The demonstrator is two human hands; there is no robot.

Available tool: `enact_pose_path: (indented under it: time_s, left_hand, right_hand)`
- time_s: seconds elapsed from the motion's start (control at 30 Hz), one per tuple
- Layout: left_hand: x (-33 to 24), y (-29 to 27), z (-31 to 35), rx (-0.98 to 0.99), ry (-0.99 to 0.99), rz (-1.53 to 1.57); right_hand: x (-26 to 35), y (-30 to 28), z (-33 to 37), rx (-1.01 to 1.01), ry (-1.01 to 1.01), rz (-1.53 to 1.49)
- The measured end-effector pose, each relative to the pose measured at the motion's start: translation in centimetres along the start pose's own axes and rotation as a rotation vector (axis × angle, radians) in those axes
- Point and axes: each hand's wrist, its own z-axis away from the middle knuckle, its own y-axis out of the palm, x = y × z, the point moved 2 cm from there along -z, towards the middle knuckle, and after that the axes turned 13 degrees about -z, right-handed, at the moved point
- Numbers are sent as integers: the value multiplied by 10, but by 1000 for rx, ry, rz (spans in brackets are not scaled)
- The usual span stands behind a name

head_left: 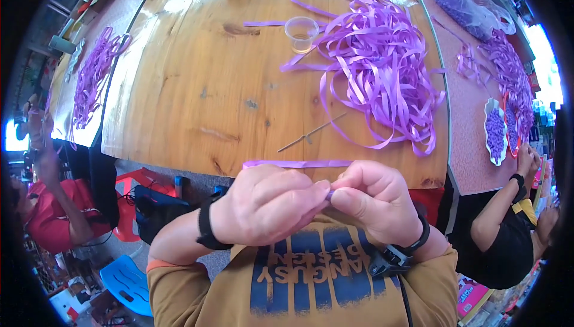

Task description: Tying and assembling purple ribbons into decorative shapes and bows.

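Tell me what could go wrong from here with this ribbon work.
1. The small purple piece barely shows where the left hand and right hand meet, so it could slip and drop.
2. The purple ribbon heap lies in loose, crossing loops, so it may tangle if a strand is pulled.
3. The clear cup stands close beside ribbon strands, so a tug might tip it.

A wooden table [185, 70] carries tangled purple ribbon [382, 64].

Block letters [308, 273] — upside down — run across the brown shirt [194, 297].
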Motion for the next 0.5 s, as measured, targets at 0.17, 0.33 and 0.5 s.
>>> enact_pose_path:
  time_s: [0.17, 0.33, 0.5]
  left_hand:
    - [-3, 6, 14, -99, 98, -348]
    - [0, 9, 10, -84, 55, -333]
    - [12, -7, 4, -53, -216, 56]
  right_hand:
    - [-5, 2, -4, -16, 25, -58]
    - [-1, 2, -8, -4, 2, -95]
    - [2, 2, -14, 30, 126, -78]
